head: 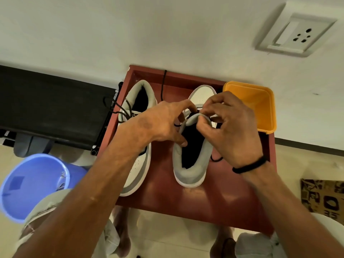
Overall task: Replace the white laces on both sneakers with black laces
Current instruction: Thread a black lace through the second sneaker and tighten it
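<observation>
Two sneakers side by side on the red worktop (240,192), in the middle of the frame. Right sneaker (191,170) set with its heel toward the bottom of the frame, likely so the tongue and lace holes face away and lie easy to reach from above. Left sneaker (138,164) turned the other way, heel toward the top, with a black lace (116,108) already in it, loose ends hanging off the left edge of the worktop. Looks parked there as finished or nearly so.

Left hand (163,123) reaching across, thumb resting on the right sneaker's collar to keep it from sliding, fingers curled toward the tongue. Right hand (229,127) bent over the tongue, fingertips pinched narrow, seemingly on a bit of black lace. Both grips close together at the top lace holes, a good spot for threading or tying.

Another black lace end (163,84) trailing up toward the wall. Orange tub (264,108) at the right corner, perhaps for old laces.

Hard to see: the lace holes, hidden under the fingers. Hidden too: inside of the orange tub, and any white laces. Blue bucket (33,185) at lower left, partly blocked by an arm.
</observation>
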Tool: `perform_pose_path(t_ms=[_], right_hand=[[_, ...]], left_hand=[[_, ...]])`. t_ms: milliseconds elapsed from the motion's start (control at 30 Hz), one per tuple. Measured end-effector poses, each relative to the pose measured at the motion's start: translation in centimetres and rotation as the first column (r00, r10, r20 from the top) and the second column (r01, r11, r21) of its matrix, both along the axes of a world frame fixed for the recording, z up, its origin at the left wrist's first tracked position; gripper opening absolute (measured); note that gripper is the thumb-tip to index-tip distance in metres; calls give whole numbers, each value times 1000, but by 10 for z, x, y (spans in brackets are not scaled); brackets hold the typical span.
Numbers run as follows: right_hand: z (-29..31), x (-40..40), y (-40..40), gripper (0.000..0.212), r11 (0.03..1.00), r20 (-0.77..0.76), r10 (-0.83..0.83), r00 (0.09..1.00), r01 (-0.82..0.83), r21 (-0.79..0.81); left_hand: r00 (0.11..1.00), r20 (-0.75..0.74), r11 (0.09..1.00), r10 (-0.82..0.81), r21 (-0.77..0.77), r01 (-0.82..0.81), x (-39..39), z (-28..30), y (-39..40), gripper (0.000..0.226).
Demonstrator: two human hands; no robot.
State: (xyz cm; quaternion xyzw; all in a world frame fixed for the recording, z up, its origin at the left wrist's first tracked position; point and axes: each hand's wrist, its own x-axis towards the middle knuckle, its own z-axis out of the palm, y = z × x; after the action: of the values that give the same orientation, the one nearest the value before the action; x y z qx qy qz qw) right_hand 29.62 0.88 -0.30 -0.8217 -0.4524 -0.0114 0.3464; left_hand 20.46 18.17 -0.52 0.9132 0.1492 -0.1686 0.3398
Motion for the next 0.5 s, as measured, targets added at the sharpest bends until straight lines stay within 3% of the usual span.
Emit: perform_pose_path(t_ms=[67, 167, 267, 367, 433, 500], right_hand=[[-3, -1, 6, 7, 1000, -21, 7, 1000, -6, 9], [-6, 5, 6, 10, 996, -4, 66, 998, -66, -53], [-3, 13, 4, 13, 988, 1, 140, 990, -140, -63], [12, 20, -1, 26, 988, -141, 121, 983, -134, -83], [22, 25, -9, 38, 991, -312, 2, 950, -43, -125], [29, 30, -19, 44, 956, -490, -139, 861, -13, -293]], left_hand=[[1000, 25, 1000, -13, 22, 13, -1, -1, 1, 88], [987, 160, 998, 3, 66, -14, 2, -2, -3, 51], [982, 182, 970, -39, 244, -7, 7, 3, -15, 25], [985, 164, 961, -55, 277, 8, 4, 7, -23, 25], [980, 192, 975, -43, 222, -1, -3, 8, -23, 35], [971, 233, 984, -56, 180, 14, -8, 9, -22, 45]])
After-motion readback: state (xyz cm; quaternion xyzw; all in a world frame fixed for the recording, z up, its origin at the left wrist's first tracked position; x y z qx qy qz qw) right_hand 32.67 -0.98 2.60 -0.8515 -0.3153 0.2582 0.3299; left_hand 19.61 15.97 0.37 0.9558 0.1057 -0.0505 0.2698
